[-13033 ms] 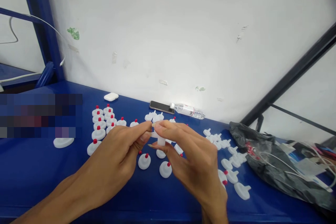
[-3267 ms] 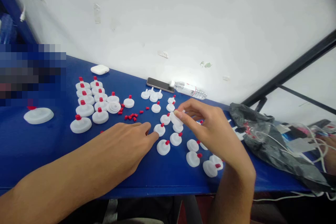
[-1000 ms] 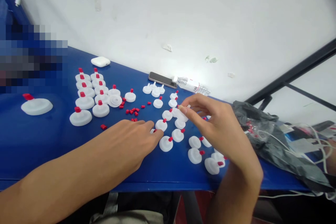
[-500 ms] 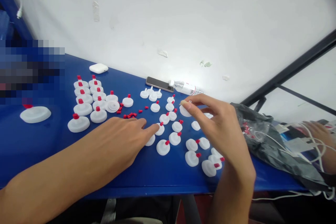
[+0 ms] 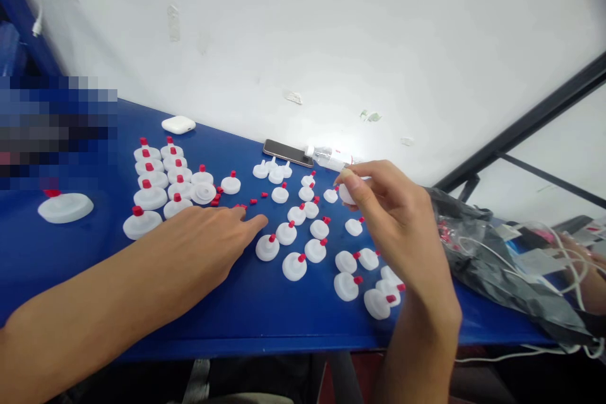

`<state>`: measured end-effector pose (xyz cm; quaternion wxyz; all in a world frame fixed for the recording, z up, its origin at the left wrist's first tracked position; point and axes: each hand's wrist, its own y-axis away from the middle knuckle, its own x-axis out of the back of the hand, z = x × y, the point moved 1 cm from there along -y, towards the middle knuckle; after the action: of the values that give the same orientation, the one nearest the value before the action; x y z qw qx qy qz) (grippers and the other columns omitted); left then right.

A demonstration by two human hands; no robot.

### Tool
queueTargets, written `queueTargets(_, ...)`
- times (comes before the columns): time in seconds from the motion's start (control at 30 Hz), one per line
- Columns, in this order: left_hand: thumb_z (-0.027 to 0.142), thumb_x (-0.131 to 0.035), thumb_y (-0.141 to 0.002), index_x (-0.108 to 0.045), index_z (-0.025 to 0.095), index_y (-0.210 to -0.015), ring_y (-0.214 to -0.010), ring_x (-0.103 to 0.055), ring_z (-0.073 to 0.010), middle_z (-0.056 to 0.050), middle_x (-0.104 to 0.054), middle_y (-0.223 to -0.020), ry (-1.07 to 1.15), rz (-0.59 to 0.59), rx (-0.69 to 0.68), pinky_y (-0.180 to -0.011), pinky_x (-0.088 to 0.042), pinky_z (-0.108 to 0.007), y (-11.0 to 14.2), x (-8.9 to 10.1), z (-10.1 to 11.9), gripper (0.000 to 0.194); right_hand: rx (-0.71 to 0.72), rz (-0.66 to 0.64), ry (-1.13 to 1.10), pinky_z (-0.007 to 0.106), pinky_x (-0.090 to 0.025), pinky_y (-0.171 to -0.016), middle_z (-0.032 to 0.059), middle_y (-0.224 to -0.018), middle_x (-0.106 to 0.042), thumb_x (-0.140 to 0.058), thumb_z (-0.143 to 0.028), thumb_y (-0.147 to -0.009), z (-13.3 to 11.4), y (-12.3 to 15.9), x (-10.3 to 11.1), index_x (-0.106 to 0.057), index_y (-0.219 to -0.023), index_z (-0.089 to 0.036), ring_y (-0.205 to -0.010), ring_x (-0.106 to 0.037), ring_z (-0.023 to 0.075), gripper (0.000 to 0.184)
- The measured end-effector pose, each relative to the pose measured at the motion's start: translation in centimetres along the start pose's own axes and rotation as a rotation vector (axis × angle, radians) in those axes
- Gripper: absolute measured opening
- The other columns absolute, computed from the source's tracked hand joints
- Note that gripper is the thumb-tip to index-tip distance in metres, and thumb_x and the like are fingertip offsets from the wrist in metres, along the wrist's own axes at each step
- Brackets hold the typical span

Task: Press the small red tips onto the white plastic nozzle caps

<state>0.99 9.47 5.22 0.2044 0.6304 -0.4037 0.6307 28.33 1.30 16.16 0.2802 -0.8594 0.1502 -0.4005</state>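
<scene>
My right hand [image 5: 392,214] is lifted over the blue table [image 5: 71,265] and pinches a small white plastic disc [image 5: 347,193] between thumb and fingers. My left hand [image 5: 208,243] lies low over the table with fingers stretched toward a scatter of loose red caps [image 5: 231,205]; nothing shows in it. Just right of its fingertips sits a white disc with a red cap [image 5: 267,247], one of a cluster of capped discs [image 5: 315,249]. A group of larger capped discs [image 5: 158,183] stands at the left.
A phone [image 5: 288,153] and a water bottle [image 5: 331,159] lie by the wall. A white earbud case [image 5: 178,124] sits at the back left, a big capped disc [image 5: 65,207] at far left. A black plastic bag [image 5: 492,265] with cables fills the right; another person's hand [image 5: 584,265] is there.
My right hand has lifted the white disc up and to the right. My left hand has drawn back to the left, uncovering a capped disc beside its fingertips.
</scene>
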Motion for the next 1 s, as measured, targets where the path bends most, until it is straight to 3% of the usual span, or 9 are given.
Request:
queueTargets(0.13,-0.001,-0.054,-0.109,-0.076,0.034,-0.148,-0.086,-0.085,-0.0306,-0.010,-0.087,-0.125,0.003,0.018,-0.012,-0.063,-0.042,-0.041,0.2,-0.2,0.1,0.057,-0.002,-0.010,-0.019,0.041,-0.071,-0.084,0.0014,-0.110,-0.090,-0.080,-0.039,-0.120,0.0,0.0,0.0,-0.088,-0.109,-0.033,-0.096,-0.084,0.0240,0.014)
queueTargets(0.3,-0.004,-0.051,-0.104,-0.079,0.033,-0.144,-0.072,-0.077,-0.0278,-0.010,-0.082,-0.115,-0.007,-0.004,0.013,-0.057,-0.027,-0.042,0.0,-0.2,-0.2,0.061,-0.013,0.003,-0.023,0.040,-0.072,-0.087,0.0020,-0.109,-0.092,-0.088,-0.037,-0.114,0.0,0.1,-0.1,-0.090,-0.105,-0.032,-0.100,-0.084,0.0250,0.011)
queueTargets(0.47,-0.006,-0.052,-0.103,-0.079,0.032,-0.144,-0.072,-0.073,-0.0263,-0.010,-0.079,-0.116,-0.004,-0.018,0.012,-0.057,-0.026,-0.041,-0.2,-0.2,-0.1,0.063,-0.013,-0.068,-0.042,0.040,-0.075,-0.094,0.0020,-0.116,-0.095,-0.090,-0.032,-0.112,0.2,0.1,-0.3,-0.092,-0.109,-0.029,-0.109,-0.088,0.0248,0.005)
queueTargets(0.67,0.000,-0.061,-0.105,-0.085,0.029,-0.137,-0.074,-0.073,-0.0285,-0.011,-0.080,-0.114,-0.047,0.014,0.048,-0.060,-0.027,-0.041,-0.4,0.9,0.5,0.049,-0.017,-0.134,-0.067,0.038,-0.078,-0.095,0.0038,-0.123,-0.097,-0.098,-0.026,-0.106,0.7,0.0,-0.4,-0.096,-0.117,-0.026,-0.110,-0.091,0.0251,0.011)
queueTargets(0.77,0.011,-0.055,-0.116,-0.083,0.027,-0.143,-0.079,-0.077,-0.0318,-0.013,-0.082,-0.117,-0.101,0.170,0.067,-0.059,-0.027,-0.041,-0.6,2.8,1.3,0.042,0.010,-0.150,-0.038,0.036,-0.079,-0.093,0.0029,-0.128,-0.096,-0.100,-0.020,-0.104,0.7,0.1,-0.6,-0.095,-0.124,-0.027,-0.108,-0.091,0.0246,0.022)
queueTargets(0.8,0.019,-0.048,-0.123,-0.082,0.025,-0.145,-0.079,-0.078,-0.0316,-0.013,-0.083,-0.118,-0.109,0.257,0.057,-0.058,-0.028,-0.042,-0.7,3.7,1.6,0.041,0.020,-0.153,-0.015,0.036,-0.079,-0.093,0.0023,-0.130,-0.096,-0.099,-0.018,-0.104,0.5,0.2,-0.7,-0.094,-0.128,-0.027,-0.107,-0.091,0.0242,0.026)
queueTargets(0.87,0.036,-0.027,-0.134,-0.080,0.022,-0.143,-0.073,-0.079,-0.0293,-0.013,-0.085,-0.117,-0.087,0.425,0.015,-0.057,-0.036,-0.042,-0.8,5.3,2.3,0.056,0.044,-0.167,0.025,0.038,-0.079,-0.097,0.0009,-0.132,-0.096,-0.097,-0.013,-0.105,-0.1,0.3,-1.1,-0.090,-0.142,-0.028,-0.103,-0.091,0.0233,0.041)
queueTargets(0.93,0.042,-0.016,-0.136,-0.077,0.020,-0.137,-0.070,-0.080,-0.0282,-0.011,-0.086,-0.110,-0.035,0.464,-0.034,-0.056,-0.042,-0.042,-0.9,6.4,2.8,0.066,0.085,-0.196,0.051,0.039,-0.078,-0.101,-0.0007,-0.131,-0.096,-0.094,-0.007,-0.103,-1.1,0.6,-1.7,-0.083,-0.156,-0.030,-0.103,-0.092,0.0236,0.059)
queueTargets(1.0,0.040,-0.018,-0.136,-0.073,0.021,-0.127,-0.069,-0.081,-0.0292,-0.006,-0.082,-0.098,-0.012,0.491,-0.035,-0.054,-0.042,-0.043,-1.0,6.7,3.0,0.059,0.139,-0.234,0.071,0.037,-0.078,-0.098,-0.0025,-0.126,-0.096,-0.088,-0.001,-0.102,-2.2,0.9,-2.3,-0.078,-0.165,-0.032,-0.103,-0.093,0.0243,0.071)
